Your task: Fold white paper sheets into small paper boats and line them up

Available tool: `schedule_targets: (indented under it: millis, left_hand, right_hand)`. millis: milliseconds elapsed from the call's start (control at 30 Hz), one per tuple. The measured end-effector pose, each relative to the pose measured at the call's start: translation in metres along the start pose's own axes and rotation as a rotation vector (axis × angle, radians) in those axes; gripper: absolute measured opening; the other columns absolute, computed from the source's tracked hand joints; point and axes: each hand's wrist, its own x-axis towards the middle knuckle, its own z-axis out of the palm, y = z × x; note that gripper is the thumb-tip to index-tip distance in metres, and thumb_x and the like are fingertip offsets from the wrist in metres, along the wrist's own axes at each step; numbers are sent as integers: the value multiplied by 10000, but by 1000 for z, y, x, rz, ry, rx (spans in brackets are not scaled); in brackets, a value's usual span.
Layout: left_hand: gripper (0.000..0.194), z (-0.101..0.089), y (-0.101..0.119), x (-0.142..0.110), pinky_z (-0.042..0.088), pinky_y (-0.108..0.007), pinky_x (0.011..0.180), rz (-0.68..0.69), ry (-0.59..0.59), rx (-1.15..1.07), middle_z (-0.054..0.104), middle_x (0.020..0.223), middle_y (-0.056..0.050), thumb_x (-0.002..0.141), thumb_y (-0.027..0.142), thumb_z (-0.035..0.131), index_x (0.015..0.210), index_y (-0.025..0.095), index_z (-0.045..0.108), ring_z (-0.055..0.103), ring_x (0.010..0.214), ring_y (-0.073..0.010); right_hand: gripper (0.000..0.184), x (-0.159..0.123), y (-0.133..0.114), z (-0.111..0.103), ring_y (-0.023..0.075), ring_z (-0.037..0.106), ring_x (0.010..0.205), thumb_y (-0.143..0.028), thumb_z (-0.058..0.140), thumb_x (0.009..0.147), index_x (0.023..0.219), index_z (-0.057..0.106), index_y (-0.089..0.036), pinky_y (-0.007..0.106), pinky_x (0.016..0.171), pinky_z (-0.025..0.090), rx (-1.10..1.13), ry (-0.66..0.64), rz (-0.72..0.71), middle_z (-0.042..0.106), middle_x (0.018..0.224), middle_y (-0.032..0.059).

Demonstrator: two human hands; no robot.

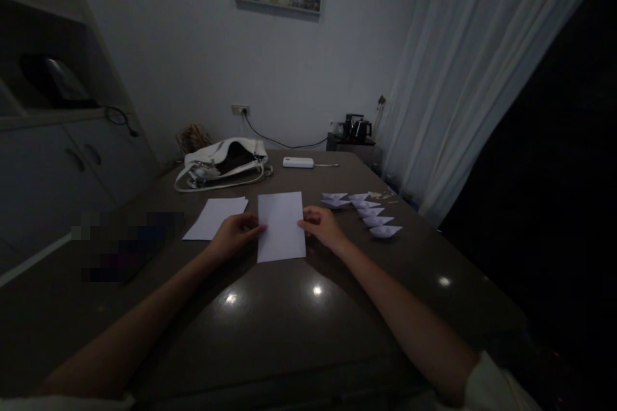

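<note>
A white sheet of paper is held upright between my two hands, just above the dark table. My left hand pinches its left edge, thumb on the near face. At the right edge my right hand grips it the same way, with the fingers behind the sheet partly hidden. Left of my left hand lies a small stack of white paper, partly covered by that hand. Several folded paper boats stand in two rows to the right of my right hand.
A white handbag sits at the back left of the table. A white power bank with a short cable lies behind the sheet. Small paper scraps are beside the boats. A kettle stands beyond the far edge.
</note>
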Motion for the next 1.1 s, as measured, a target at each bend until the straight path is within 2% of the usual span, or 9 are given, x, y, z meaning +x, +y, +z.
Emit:
schedule_targets:
  millis: [167, 333, 400, 467, 567, 733, 867, 967, 1100]
  left_hand:
    - [454, 2, -5, 1, 493, -351, 688, -18, -37, -116, 703, 799, -70, 644, 545, 656, 877, 157, 628, 645, 749, -251]
    - [344, 3, -10, 2, 495, -324, 673, 68, -99, -122, 692, 758, -57, 699, 506, 627, 754, 167, 647, 638, 733, -235]
    - [334, 2, -10, 1, 493, -316, 640, 63, -96, -123, 677, 707, -50, 707, 499, 618, 688, 167, 649, 627, 693, -225]
    - [327, 2, -9, 0, 502, -325, 644, 24, -103, -172, 694, 739, -54, 704, 488, 617, 743, 170, 681, 632, 707, -231]
    - [344, 1, -5, 0, 507, -364, 776, -12, -141, -251, 716, 945, -70, 672, 429, 642, 909, 188, 708, 641, 873, -267]
    - [274, 2, -3, 1, 469, -382, 897, -35, -144, -268, 713, 994, -68, 696, 373, 557, 820, 200, 729, 621, 980, -274]
    - [380, 3, -1, -1, 483, -357, 844, -40, -238, -209, 711, 988, -63, 748, 456, 547, 997, 210, 696, 626, 946, -263]
    - [435, 4, 1, -3, 489, -323, 777, -12, -316, -96, 705, 988, -51, 710, 504, 614, 1037, 226, 683, 627, 900, -255]
    - [438, 5, 1, -5, 473, -307, 782, 65, -339, -19, 702, 980, -31, 688, 518, 644, 1034, 252, 684, 621, 904, -245]
  right_hand:
    - [260, 2, 4, -1, 110, 532, 500, -308, 682, 659, 878, 612, -186, 212, 451, 417, -18, 45, -35, 626, 673, 2]
    - [222, 1, -1, -3, 113, 563, 543, -287, 661, 671, 866, 652, -180, 203, 478, 427, 27, 15, -26, 663, 703, 15]
    - [191, 1, -2, -4, 119, 581, 571, -265, 663, 654, 822, 672, -175, 200, 492, 433, 47, -8, -10, 675, 696, 14]
    - [164, 1, -1, -4, 126, 603, 615, -243, 665, 637, 784, 691, -173, 204, 522, 448, 51, -37, -3, 695, 730, 18]
    - [136, 0, 1, -4, 131, 626, 669, -198, 634, 647, 756, 714, -178, 224, 586, 474, 18, -73, -25, 714, 779, 23]
    - [254, -2, 0, -2, 147, 651, 787, -59, 532, 676, 743, 731, -201, 287, 751, 489, -164, -134, -175, 720, 822, 23]
    - [346, -7, -4, 1, 145, 642, 839, 20, 496, 670, 778, 740, -201, 273, 764, 479, -328, -178, -301, 709, 886, 41]
    - [350, -9, -6, 2, 138, 636, 838, 29, 498, 681, 778, 740, -206, 253, 722, 481, -373, -210, -295, 695, 917, 43]
    - [359, -11, -8, 2, 137, 629, 839, 41, 493, 688, 769, 739, -208, 252, 721, 472, -444, -243, -284, 690, 918, 40]
